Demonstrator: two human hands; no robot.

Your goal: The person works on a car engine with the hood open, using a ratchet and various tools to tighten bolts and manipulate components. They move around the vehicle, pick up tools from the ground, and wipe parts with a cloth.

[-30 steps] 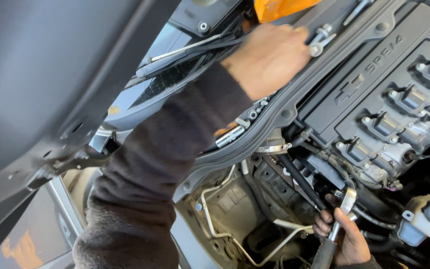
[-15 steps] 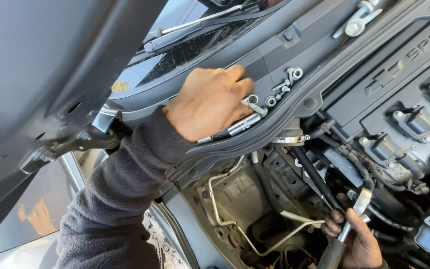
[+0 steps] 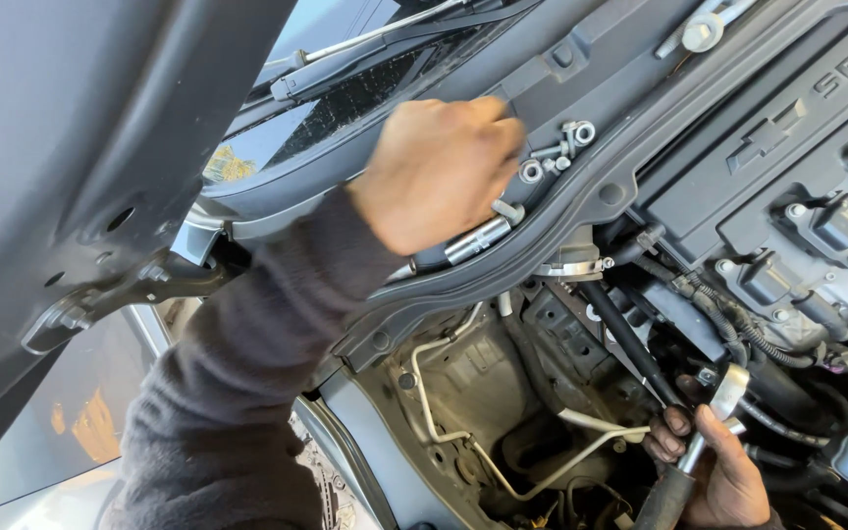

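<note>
Open car engine bay seen from above. Left hand point(image 3: 439, 172), dark knit sleeve, loosely curled over grey plastic cowl ledge point(image 3: 601, 186) below windscreen, fingertips at cluster of small silver bolts and washers point(image 3: 556, 157); whether grip closes on any, cannot tell. Shiny cylindrical metal socket point(image 3: 478, 238) lies just under that hand. Right hand point(image 3: 714, 471), low right, grips silver ratchet wrench with black handle point(image 3: 709, 437), head near black hoses point(image 3: 630, 344). Grey engine cover point(image 3: 817, 128) upper right.
</note>
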